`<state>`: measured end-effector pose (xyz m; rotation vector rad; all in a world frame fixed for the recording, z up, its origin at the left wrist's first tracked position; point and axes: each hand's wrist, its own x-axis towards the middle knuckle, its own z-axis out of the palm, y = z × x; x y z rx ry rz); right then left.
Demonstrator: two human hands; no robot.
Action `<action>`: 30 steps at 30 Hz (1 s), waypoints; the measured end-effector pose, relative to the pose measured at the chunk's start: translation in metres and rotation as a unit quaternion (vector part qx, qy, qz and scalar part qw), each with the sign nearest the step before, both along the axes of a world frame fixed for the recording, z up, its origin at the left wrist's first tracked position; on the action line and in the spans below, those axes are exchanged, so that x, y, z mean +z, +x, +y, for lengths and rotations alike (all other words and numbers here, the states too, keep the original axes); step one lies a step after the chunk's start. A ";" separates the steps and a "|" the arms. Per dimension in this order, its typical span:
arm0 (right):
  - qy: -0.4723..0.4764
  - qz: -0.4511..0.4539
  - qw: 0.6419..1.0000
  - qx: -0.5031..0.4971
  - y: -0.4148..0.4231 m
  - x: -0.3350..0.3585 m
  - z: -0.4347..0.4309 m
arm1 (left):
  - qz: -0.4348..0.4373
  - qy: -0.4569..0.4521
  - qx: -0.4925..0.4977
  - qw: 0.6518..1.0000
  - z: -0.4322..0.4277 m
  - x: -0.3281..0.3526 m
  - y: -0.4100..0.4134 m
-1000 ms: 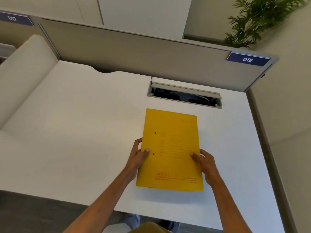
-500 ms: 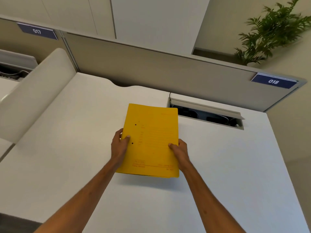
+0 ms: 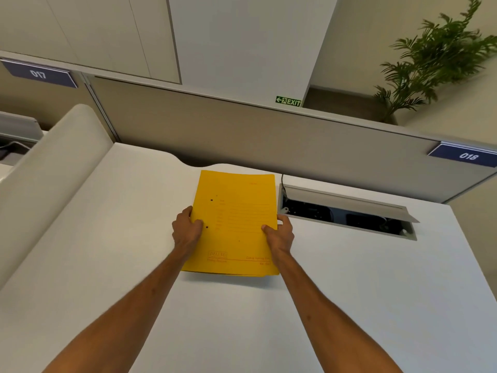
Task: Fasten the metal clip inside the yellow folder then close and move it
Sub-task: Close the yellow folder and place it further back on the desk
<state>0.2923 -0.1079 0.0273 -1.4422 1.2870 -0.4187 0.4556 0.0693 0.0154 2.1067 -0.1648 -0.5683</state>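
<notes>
Both hands, left and right, grip the closed yellow folder by its side edges.

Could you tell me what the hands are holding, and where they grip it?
The closed yellow folder: left hand on its left edge, right hand on its right.

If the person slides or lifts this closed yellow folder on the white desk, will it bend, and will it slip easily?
The yellow folder looks like thin card, so it probably flexes somewhat; its near edge already seems slightly raised off the white desk. It is likely light: the left hand and right hand grip only its side edges. On the smooth desk it should slide easily.
</notes>
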 end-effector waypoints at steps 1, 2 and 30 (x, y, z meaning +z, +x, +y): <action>-0.004 0.006 1.000 -0.006 0.007 -0.005 -0.004 | -0.001 0.008 -0.003 1.000 -0.007 -0.006 0.008; -0.007 0.010 1.000 -0.013 0.011 -0.008 -0.007 | -0.003 0.014 -0.007 1.000 -0.012 -0.009 0.014; -0.284 0.188 0.907 0.247 0.016 -0.057 -0.006 | -0.244 0.130 -0.252 0.927 -0.037 -0.063 0.016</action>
